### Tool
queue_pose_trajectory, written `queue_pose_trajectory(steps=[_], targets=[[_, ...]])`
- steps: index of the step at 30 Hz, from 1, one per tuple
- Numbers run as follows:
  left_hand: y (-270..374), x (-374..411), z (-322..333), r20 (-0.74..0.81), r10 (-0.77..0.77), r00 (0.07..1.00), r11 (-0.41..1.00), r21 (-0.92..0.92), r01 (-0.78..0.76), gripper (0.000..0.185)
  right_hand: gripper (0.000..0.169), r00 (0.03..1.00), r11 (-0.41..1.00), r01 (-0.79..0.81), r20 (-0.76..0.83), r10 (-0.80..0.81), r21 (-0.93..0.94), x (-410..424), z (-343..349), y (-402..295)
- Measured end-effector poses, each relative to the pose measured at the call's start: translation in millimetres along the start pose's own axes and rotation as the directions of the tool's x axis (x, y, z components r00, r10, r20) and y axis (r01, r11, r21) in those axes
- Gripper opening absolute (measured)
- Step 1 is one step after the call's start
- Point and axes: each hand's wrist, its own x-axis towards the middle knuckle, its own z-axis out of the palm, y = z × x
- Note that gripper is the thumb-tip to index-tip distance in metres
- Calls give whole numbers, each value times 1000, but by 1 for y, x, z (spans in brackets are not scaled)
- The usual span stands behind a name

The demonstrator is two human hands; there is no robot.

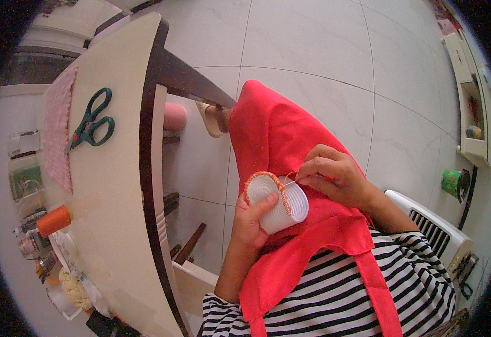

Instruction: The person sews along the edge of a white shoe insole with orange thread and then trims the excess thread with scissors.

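My left hand (249,221) grips a small white coiled-rope piece (277,219), its thumb pressing on the front. Orange stitches (286,200) run along the rim of the piece's rounded end and down a seam, and the other end shows an open ribbed inside. At the upper right of this piece, my right hand (334,175) pinches a thin sewing needle (290,183) between thumb and fingers. A loop of orange thread (289,173) hangs by the needle. The needle's tip lies against the stitched edge; I cannot tell whether it has gone in.
On the table (115,181) at the left are green-handled scissors (92,122), a pink cloth (58,130) and an orange thread spool (54,221). Several small items crowd the table's far side. A red apron (287,126) covers my lap. A white slatted stool (430,227) stands at the right.
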Motion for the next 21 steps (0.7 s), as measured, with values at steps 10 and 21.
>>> queue_pose_trajectory(steps=[10, 21], targets=[[-1, 0, 3, -116, 30, 993, 997, 70, -22, 23, 10, 1000, 1000, 18, -9, -18, 2, -1, -1, 0], [0, -4, 11, -186, 217, 958, 874, 475, -106, 20, 18, 981, 880, 187, 43, -187, -436, -1, -7, -17]])
